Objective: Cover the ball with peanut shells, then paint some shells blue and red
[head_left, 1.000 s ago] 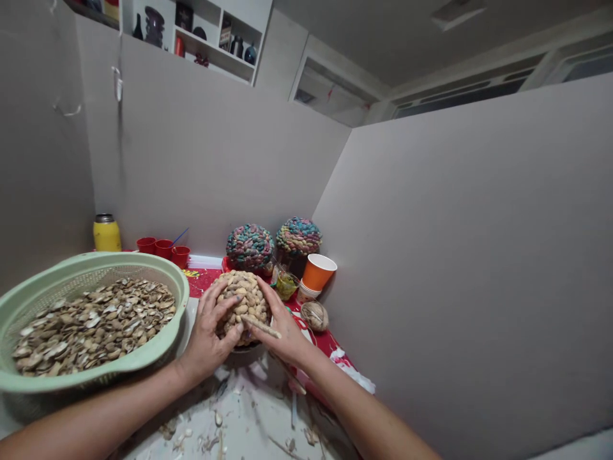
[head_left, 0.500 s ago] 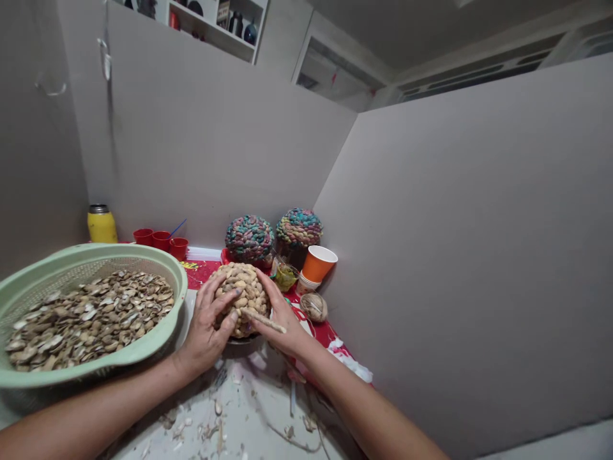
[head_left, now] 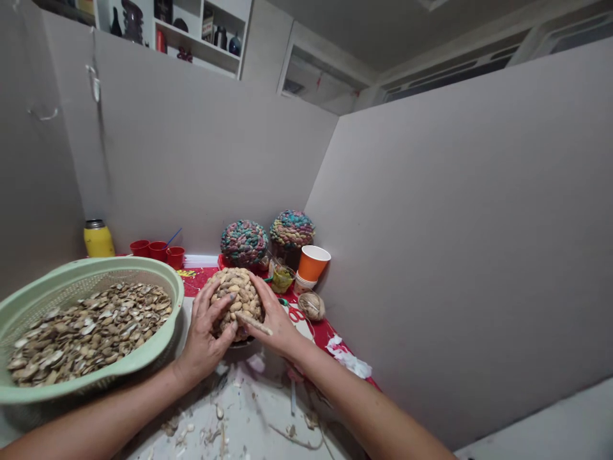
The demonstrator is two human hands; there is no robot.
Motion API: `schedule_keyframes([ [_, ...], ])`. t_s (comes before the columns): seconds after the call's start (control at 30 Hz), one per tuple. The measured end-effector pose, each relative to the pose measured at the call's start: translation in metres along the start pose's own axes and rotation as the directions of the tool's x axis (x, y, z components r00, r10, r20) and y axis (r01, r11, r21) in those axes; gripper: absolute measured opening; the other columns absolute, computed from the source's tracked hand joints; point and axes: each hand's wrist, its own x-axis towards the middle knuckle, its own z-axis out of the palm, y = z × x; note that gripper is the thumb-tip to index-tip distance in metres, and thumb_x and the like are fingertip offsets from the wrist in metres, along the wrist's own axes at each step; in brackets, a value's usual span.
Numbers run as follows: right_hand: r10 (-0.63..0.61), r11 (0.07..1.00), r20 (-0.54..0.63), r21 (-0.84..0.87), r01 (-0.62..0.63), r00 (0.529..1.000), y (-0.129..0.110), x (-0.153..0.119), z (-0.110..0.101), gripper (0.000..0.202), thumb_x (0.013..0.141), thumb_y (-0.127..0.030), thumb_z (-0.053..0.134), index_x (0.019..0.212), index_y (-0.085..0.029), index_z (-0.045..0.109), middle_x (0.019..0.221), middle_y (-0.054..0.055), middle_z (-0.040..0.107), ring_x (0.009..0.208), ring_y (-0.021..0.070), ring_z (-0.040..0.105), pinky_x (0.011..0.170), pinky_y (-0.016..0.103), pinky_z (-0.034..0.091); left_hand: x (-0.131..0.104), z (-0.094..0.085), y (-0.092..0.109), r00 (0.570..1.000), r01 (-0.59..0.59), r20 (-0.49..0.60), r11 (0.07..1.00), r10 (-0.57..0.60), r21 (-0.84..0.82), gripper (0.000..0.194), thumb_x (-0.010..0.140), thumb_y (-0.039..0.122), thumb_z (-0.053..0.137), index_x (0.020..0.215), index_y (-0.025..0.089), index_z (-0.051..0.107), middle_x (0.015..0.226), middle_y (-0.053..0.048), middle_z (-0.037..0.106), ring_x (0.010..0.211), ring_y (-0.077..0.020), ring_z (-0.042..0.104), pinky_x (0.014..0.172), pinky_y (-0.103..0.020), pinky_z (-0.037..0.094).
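A round ball covered in tan peanut shells (head_left: 241,295) sits in front of me, its underside close to a dark rim just above the table. My left hand (head_left: 207,326) grips its left side, fingers curved over the front and the thumb low near the middle. Against the right side presses my right hand (head_left: 275,322), its fingers reaching up the shells. A thin tan stick (head_left: 255,323) is tucked at that hand's thumb, slanting down to the right. What lies under the right palm is hidden.
At left stands a green colander (head_left: 176,306) full of shell halves. Behind are red cups (head_left: 158,250), a yellow bottle (head_left: 98,239), two multicoloured shell balls (head_left: 244,243), an orange paper cup (head_left: 313,263) and a twine ball (head_left: 311,306). Red scissors (head_left: 296,314) lie right; shell scraps litter the table.
The camera view has tilted slightly, shifting the scene a little. Both hands keep their hold on the shell-covered ball, and the fingers have barely moved.
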Motion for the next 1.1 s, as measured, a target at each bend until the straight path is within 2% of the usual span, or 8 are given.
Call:
schedule_keyframes([
  [0.23,0.048,0.999,0.029,0.024,-0.048,0.998,0.003,0.003,0.000,0.090,0.080,-0.036,0.069,0.158,-0.023,0.025,0.163,0.013,0.028,0.151,0.0314,0.023,0.122,0.053,0.023,0.002,-0.007,0.003,0.999,-0.031,0.008,0.999,0.031,0.020,0.046,0.093,0.020,0.058,0.136,0.034,0.051,0.157,-0.009,0.036,0.146,-0.0328,0.034,0.115,-0.064,0.030],
  [0.4,0.061,0.998,0.003,0.007,-0.061,0.998,-0.001,0.006,0.001,0.091,0.079,-0.037,0.070,0.158,-0.022,0.026,0.162,0.013,0.029,0.151,0.0313,0.024,0.121,0.051,0.024,0.002,-0.006,0.001,1.000,-0.019,-0.012,0.999,0.020,0.033,0.041,0.094,0.023,0.058,0.134,0.034,0.053,0.157,-0.008,0.038,0.145,-0.0310,0.035,0.116,-0.062,0.030],
  [0.6,0.054,0.998,-0.024,0.030,-0.053,0.998,-0.001,0.009,0.006,0.094,0.077,-0.038,0.072,0.158,-0.022,0.027,0.163,0.014,0.028,0.150,0.0328,0.023,0.122,0.053,0.023,0.002,-0.008,-0.003,1.000,-0.010,0.011,1.000,0.010,0.028,0.044,0.096,0.023,0.057,0.137,0.036,0.050,0.159,-0.007,0.034,0.146,-0.0305,0.034,0.116,-0.063,0.029],
  [0.73,0.008,0.996,-0.006,0.085,-0.007,1.000,-0.001,0.008,0.001,0.094,0.076,-0.038,0.073,0.157,-0.022,0.028,0.163,0.014,0.028,0.151,0.0318,0.021,0.122,0.052,0.020,0.000,-0.012,-0.002,0.999,-0.019,0.042,0.999,0.018,0.028,0.049,0.097,0.023,0.055,0.142,0.037,0.046,0.162,-0.006,0.030,0.149,-0.0297,0.029,0.118,-0.062,0.028],
  [0.83,-0.007,0.988,0.008,0.153,0.006,1.000,-0.001,0.005,-0.008,0.091,0.078,-0.041,0.072,0.156,-0.021,0.030,0.163,0.013,0.030,0.150,0.0298,0.026,0.122,0.050,0.023,-0.002,-0.013,-0.002,0.998,-0.042,0.043,0.998,0.040,0.039,0.053,0.097,0.022,0.055,0.146,0.037,0.042,0.163,-0.006,0.027,0.150,-0.0305,0.026,0.119,-0.063,0.026],
  [0.93,0.065,0.965,-0.010,0.256,-0.061,0.998,0.000,0.002,-0.017,0.084,0.082,-0.046,0.068,0.155,-0.021,0.033,0.160,0.014,0.036,0.146,0.0294,0.036,0.119,0.049,0.028,-0.003,-0.013,-0.002,0.997,-0.057,0.050,0.997,0.054,0.048,0.055,0.097,0.022,0.055,0.147,0.038,0.041,0.163,-0.007,0.027,0.151,-0.0317,0.025,0.118,-0.064,0.027],
  [1.1,0.213,0.929,-0.077,0.323,-0.178,0.974,0.004,-0.008,-0.025,0.070,0.089,-0.051,0.060,0.150,-0.024,0.041,0.153,0.013,0.047,0.142,0.0288,0.042,0.116,0.050,0.033,-0.002,-0.015,-0.004,0.996,-0.055,0.073,0.998,0.052,0.042,0.053,0.099,0.023,0.050,0.149,0.039,0.040,0.165,-0.006,0.025,0.151,-0.0310,0.025,0.119,-0.063,0.026],
])
